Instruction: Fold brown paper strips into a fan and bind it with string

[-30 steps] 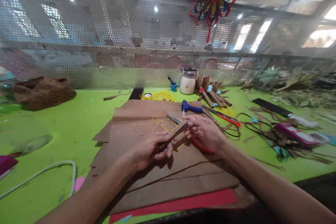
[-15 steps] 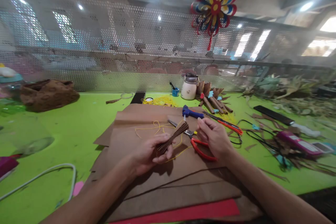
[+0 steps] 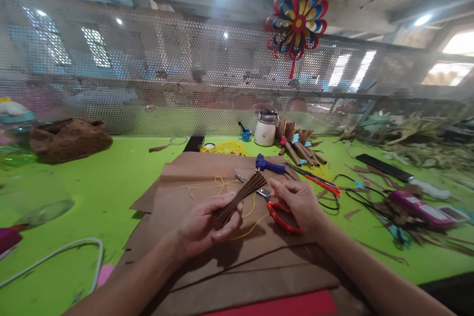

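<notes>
My left hand is closed round a pleated bundle of brown paper, its folds fanning out a little toward the upper right. To the right of the bundle, apart from it, my right hand is pinched with thumb and forefinger together; whatever they hold, if anything, is too small to make out. Below and beside that hand lie red-handled scissors, partly hidden by it. Yellow thread trails loosely over the brown paper sheets, and part of it passes behind my left hand.
Beyond lie a blue glue gun and orange-handled pliers. Further back stand a white jar, a small blue pot and several paper bundles. A purple device and dark cables lie right; a brown cloth bag sits left.
My right hand has moved slightly left, closer to the pleated bundle. My left hand still grips the bundle, now turned slightly. The whole view has shifted a little downward.
</notes>
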A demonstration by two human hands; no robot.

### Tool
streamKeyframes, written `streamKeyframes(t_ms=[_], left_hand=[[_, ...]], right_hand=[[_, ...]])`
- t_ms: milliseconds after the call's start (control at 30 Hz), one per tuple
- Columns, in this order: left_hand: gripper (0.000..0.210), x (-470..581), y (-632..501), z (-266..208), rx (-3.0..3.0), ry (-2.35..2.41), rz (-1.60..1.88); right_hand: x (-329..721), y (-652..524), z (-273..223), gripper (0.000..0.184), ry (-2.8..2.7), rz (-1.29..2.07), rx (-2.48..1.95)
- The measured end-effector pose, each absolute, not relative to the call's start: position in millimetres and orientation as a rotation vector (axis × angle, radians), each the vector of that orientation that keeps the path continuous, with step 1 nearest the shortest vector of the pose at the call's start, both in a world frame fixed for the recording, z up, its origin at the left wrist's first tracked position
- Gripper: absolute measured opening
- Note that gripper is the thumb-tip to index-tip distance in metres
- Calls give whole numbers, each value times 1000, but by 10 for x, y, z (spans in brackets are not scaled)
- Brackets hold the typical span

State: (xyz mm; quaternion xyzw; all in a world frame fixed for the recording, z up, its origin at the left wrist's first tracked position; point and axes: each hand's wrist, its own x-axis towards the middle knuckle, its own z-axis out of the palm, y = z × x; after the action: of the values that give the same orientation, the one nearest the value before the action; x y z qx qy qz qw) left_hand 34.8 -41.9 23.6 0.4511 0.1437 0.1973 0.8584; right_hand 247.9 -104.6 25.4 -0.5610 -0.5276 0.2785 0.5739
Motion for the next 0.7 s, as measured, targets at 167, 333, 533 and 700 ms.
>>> streamKeyframes(t_ms=[167,333,533,700], left_hand=[[20,389,-416,217,917,376,441],[20,436,-406,164,914,386,468],[18,441,-406,167,908,368,493],[21,449,-401,132,941,349,446]], right_hand=[[2495,-1021,222,36,-1261,765,-1166],[2473,-1015,235,36,-1247,1013,-1225],[2377,-962,392,41,-1251,1113,-1243],[2268,-855,437,39,-1151,1093,-1206]])
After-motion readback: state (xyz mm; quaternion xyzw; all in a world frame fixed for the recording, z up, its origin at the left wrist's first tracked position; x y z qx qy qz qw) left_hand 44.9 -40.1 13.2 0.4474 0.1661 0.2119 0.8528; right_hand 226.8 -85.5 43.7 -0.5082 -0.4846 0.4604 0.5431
